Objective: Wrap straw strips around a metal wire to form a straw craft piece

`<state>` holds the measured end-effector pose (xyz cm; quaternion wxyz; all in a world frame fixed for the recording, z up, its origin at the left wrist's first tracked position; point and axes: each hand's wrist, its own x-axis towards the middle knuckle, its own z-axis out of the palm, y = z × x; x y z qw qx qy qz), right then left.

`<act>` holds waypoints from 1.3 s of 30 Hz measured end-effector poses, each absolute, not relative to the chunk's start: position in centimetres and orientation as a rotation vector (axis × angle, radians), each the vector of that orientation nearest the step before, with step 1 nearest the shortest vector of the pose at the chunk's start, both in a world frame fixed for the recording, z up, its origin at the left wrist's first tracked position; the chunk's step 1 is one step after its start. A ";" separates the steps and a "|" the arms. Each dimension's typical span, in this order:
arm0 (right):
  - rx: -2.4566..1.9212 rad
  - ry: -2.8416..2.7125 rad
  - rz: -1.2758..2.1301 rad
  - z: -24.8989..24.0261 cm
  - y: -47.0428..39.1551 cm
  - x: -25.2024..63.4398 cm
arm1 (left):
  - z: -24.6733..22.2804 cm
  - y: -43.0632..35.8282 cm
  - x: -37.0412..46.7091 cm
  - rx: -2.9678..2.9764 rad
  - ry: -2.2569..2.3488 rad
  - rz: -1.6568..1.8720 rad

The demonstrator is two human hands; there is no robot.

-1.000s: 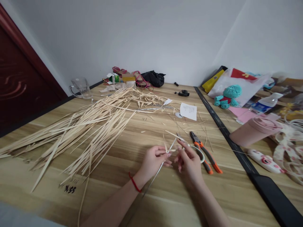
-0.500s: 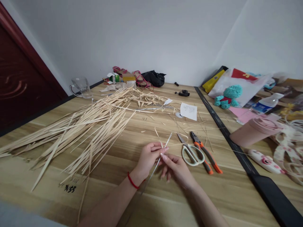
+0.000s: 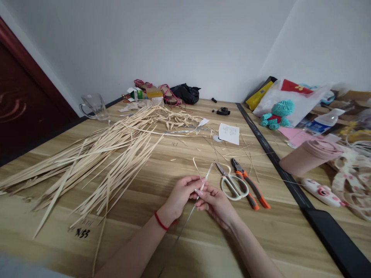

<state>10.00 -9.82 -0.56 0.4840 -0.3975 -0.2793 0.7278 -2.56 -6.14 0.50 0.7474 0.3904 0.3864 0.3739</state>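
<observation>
A thin metal rod (image 3: 189, 217) runs diagonally between my hands, its upper end sticking out past the fingertips. My left hand (image 3: 183, 193), with a red cord at the wrist, pinches the rod near that end. A pale narrow strip (image 3: 196, 165) rises from the same fingertips. Just to the right, my right hand (image 3: 216, 202) has its thumb and fingers closed on the rod below the left fingertips. White-handled scissors (image 3: 234, 187) and orange-grey pliers (image 3: 252, 187) lie right of my hands.
Pale strips (image 3: 116, 154) cover the left of the wooden table (image 3: 145, 239). A glass mug (image 3: 97, 108), black bag (image 3: 186, 93) and paper (image 3: 229, 133) stand or lie farther back. On the right are a pink cup (image 3: 308, 156), turquoise doll (image 3: 279, 114) and bottle (image 3: 324, 121).
My right hand's fingers have curled in closer around the rod, and a pale bit of strip now shows against it at the fingertips. The whole view has shifted slightly.
</observation>
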 end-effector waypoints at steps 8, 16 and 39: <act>-0.949 -0.679 1.799 0.0 -9.9 10.2 | 0.6 -5.9 -2.5 0.965 0.967 0.911; -0.947 -0.584 1.809 0.2 -9.9 10.5 | 0.4 -6.1 -2.4 1.116 0.977 0.973; -1.008 -0.764 1.861 0.6 -10.7 9.3 | 1.8 -5.7 -4.4 1.685 1.259 1.086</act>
